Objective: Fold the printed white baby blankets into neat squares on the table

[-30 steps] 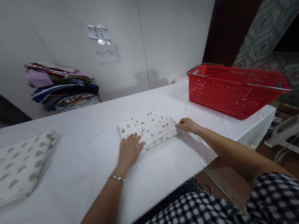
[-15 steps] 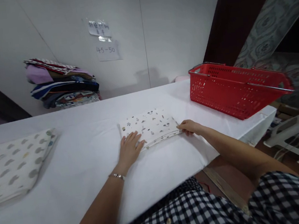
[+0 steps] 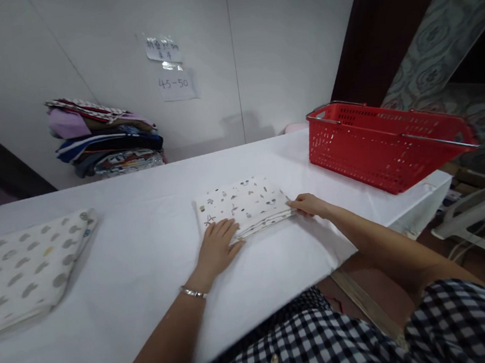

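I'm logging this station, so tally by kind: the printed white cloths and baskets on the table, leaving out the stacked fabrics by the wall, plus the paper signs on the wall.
Printed white cloths: 2
Red basket: 1
Paper signs: 2
Total: 5

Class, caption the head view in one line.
Left hand at one corner of a folded cloth, right hand pinching another, red basket beyond.

Open passage runs across the white surface (image 3: 148, 246) between the grey-patterned cloth (image 3: 23, 264) at left and the small folded cloth (image 3: 245, 202), while the red basket (image 3: 363, 158) blocks the far right and the right forearm (image 3: 373, 239) bars the near right.
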A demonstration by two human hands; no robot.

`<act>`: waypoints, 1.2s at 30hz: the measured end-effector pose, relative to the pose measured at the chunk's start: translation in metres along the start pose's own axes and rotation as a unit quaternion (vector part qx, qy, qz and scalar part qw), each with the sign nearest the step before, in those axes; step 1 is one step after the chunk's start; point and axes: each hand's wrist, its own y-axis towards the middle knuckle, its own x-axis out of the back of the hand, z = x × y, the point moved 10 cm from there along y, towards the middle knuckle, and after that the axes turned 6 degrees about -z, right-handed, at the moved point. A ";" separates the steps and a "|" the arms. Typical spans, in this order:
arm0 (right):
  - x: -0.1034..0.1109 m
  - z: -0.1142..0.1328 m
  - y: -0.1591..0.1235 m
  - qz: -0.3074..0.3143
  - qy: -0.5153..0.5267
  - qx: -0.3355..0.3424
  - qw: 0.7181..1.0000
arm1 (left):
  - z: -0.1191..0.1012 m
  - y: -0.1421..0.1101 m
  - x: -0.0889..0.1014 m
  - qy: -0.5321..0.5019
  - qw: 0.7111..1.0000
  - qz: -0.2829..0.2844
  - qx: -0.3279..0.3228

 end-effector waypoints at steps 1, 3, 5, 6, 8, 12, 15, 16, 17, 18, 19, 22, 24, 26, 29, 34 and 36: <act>-0.001 -0.002 -0.002 0.002 0.000 -0.003 1.000 | 0.000 0.000 -0.002 0.001 1.000 0.008 0.003; -0.002 -0.007 -0.006 0.008 -0.006 -0.012 1.000 | 0.002 0.000 -0.005 0.003 1.000 0.018 0.009; 0.002 -0.006 -0.010 -0.009 -0.037 0.016 0.999 | 0.003 0.001 -0.006 0.005 1.000 0.023 0.012; 0.007 0.000 -0.012 -0.032 -0.067 0.059 0.996 | 0.003 0.001 -0.006 0.006 1.000 0.023 0.013; 0.017 0.022 -0.023 -0.093 -0.147 0.200 0.964 | 0.003 0.002 -0.005 0.003 1.000 0.021 0.010; 0.004 0.053 -0.057 -0.109 -0.278 0.450 0.842 | 0.003 0.001 -0.005 -0.006 1.000 0.014 0.008; -0.007 0.054 -0.060 -0.090 -0.311 0.490 0.809 | 0.004 0.001 -0.006 -0.005 1.000 0.012 0.011; -0.008 0.053 -0.058 -0.090 -0.316 0.489 0.808 | 0.005 0.001 -0.006 -0.006 1.000 0.011 0.010; -0.010 0.053 -0.056 -0.089 -0.319 0.487 0.808 | 0.004 0.000 -0.006 -0.006 1.000 0.010 0.008; -0.011 0.053 -0.055 -0.086 -0.323 0.487 0.807 | 0.004 0.000 -0.006 -0.007 1.000 0.009 0.005; -0.013 0.053 -0.053 -0.081 -0.328 0.488 0.805 | 0.004 0.000 -0.006 -0.008 1.000 0.009 0.003; -0.016 0.055 -0.052 -0.068 -0.348 0.497 0.792 | 0.004 0.000 -0.006 -0.005 1.000 0.009 -0.002; -0.013 0.058 -0.051 -0.077 -0.355 0.500 0.786 | 0.004 0.000 -0.007 -0.001 1.000 0.010 -0.004; -0.008 0.062 -0.050 -0.104 -0.355 0.500 0.783 | 0.003 0.000 -0.007 0.006 1.000 0.012 -0.008; -0.006 0.062 -0.051 -0.139 -0.352 0.507 0.775 | 0.003 0.000 -0.008 0.012 1.000 0.017 -0.010; -0.018 0.048 -0.053 -0.130 -0.357 0.508 0.773 | 0.003 -0.001 -0.009 0.005 1.000 0.027 -0.011; -0.018 0.045 -0.053 -0.130 -0.354 0.497 0.781 | 0.002 -0.002 -0.009 0.003 1.000 0.024 -0.014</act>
